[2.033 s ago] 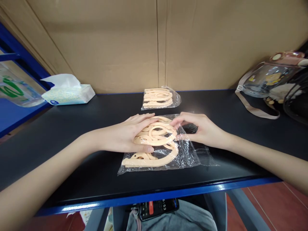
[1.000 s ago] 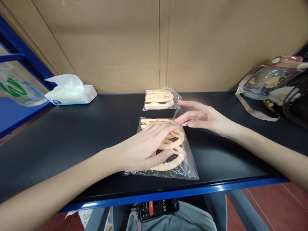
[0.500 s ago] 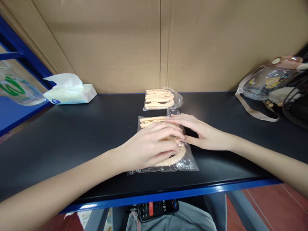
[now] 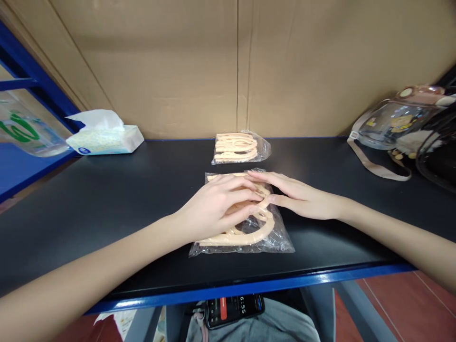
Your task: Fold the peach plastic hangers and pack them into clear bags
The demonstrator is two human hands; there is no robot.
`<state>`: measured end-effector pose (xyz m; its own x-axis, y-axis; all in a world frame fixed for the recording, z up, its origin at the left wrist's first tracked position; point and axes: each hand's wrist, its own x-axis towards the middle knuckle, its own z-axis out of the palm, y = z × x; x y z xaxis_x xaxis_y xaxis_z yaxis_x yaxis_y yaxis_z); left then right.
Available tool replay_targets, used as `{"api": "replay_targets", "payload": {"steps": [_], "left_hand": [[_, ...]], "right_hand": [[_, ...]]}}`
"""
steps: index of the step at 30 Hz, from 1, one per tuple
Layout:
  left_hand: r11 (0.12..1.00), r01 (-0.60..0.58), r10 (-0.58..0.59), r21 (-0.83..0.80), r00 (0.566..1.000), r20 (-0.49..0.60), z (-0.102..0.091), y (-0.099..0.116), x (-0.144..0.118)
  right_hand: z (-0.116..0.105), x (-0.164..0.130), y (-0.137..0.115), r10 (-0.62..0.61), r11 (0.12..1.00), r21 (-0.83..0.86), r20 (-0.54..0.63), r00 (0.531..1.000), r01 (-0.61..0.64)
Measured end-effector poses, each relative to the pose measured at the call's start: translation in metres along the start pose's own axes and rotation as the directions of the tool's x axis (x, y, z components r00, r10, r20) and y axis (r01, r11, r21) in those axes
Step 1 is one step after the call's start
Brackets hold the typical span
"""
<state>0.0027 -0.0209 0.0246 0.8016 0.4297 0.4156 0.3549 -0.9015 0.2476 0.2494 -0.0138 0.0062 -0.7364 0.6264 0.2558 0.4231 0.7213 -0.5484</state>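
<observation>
Now both hands, left hand and right hand, fingers spread flat, on the bag of hangers.

Both forearms bare, reaching forward and inward from the lower corners. Left hand palm down, flat, fingers spread slightly and pointing right. Right hand also palm down, flat, fingers extended, pointing left. Fingertips of the two hands meet and partly overlap, right fingers lying just beyond the left ones. Wrists straight, neither hand curled into a grasp.
</observation>
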Motion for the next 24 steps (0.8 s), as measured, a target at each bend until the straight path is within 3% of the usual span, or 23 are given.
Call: {"api": "replay_targets", "payload": {"steps": [3,6,8,10,12,16,18,20,22,24], "left_hand": [[1.0,0.003,-0.003,-0.003,1.0,0.0,0.002,-0.004,-0.001],[0.999,0.017,-0.017,-0.032,1.0,-0.022,0.003,-0.005,-0.001],[0.996,0.032,-0.036,-0.08,0.998,-0.047,0.004,-0.006,-0.001],[0.991,0.03,-0.041,-0.132,0.996,-0.082,0.006,-0.007,-0.001],[0.987,0.012,-0.033,-0.162,0.991,-0.126,0.009,-0.009,-0.002],[0.987,0.013,-0.047,-0.158,0.976,-0.213,0.012,-0.01,-0.004],[0.987,0.011,-0.046,-0.16,0.975,-0.219,0.013,-0.009,-0.004],[0.988,-0.015,-0.019,-0.155,0.976,-0.217,0.013,-0.008,-0.002],[0.987,-0.057,0.014,-0.15,0.963,-0.269,0.013,-0.009,0.001],[0.985,-0.077,0.017,-0.156,0.934,-0.357,0.015,-0.012,0.006]], "right_hand": [[0.0,0.002,-0.002,0.033,0.996,-0.072,-0.144,0.989,-0.043],[0.0,0.002,-0.008,0.194,0.944,-0.177,-0.387,0.902,-0.279],[0.0,0.0,-0.013,0.291,0.859,-0.272,-0.434,0.852,-0.433],[0.003,-0.001,-0.017,0.355,0.808,-0.345,-0.364,0.861,-0.478],[0.006,-0.001,-0.021,0.387,0.841,-0.29,-0.268,0.882,-0.457],[0.01,0.006,-0.024,0.494,0.869,0.122,-0.164,0.854,-0.48],[0.01,0.01,-0.027,0.574,0.776,0.387,-0.103,0.812,-0.499],[0.008,0.015,-0.03,0.653,0.612,0.6,-0.015,0.757,-0.516],[0.005,0.018,-0.032,0.708,0.469,0.7,0.066,0.703,-0.539],[0.002,0.02,-0.032,0.729,0.416,0.719,0.102,0.677,-0.557]]}}
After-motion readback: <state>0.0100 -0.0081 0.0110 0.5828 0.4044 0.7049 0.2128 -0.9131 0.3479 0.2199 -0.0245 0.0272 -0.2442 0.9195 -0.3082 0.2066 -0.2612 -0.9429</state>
